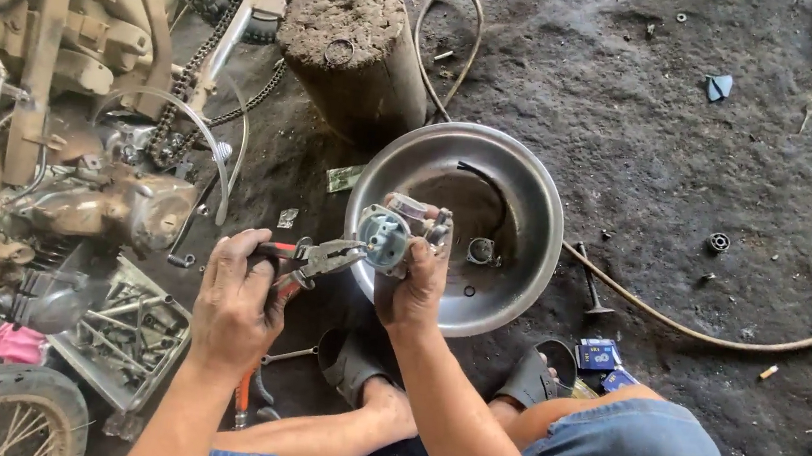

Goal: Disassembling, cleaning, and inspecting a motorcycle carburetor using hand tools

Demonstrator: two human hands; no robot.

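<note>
At the bottom of the frame, bent knees in blue shorts and feet in dark sandals are seen, so a squat on the dirt floor is judged.

Just above them, at lower centre, the left hand is closed round the red handles of a pair of pliers. The wrist is held level and the nose of the tool is pointed right, its tip brought up against a small metal part, probably a carburettor, though its detail is blurred. That part is gripped from below by the right hand; the fingers are wrapped tightly round its lower body, the forearm is raised steeply and the open face is turned toward the pliers.

The step in hand is judged to be the pulling or loosening of a small piece on that part. The next move would call for a steady hold by the right hand and a firm, straight pinch and pull by the pliers, with care that nothing small is dropped into the dirt.

Directly behind the hands, at centre frame, a shiny steel bowl is set on the floor with a few small pieces in it. At the left, a tray of bolts and a muddy motorbike engine are seen. Farther back, at upper centre, a wooden stump stands, and a hose is trailed across the right side.
</note>
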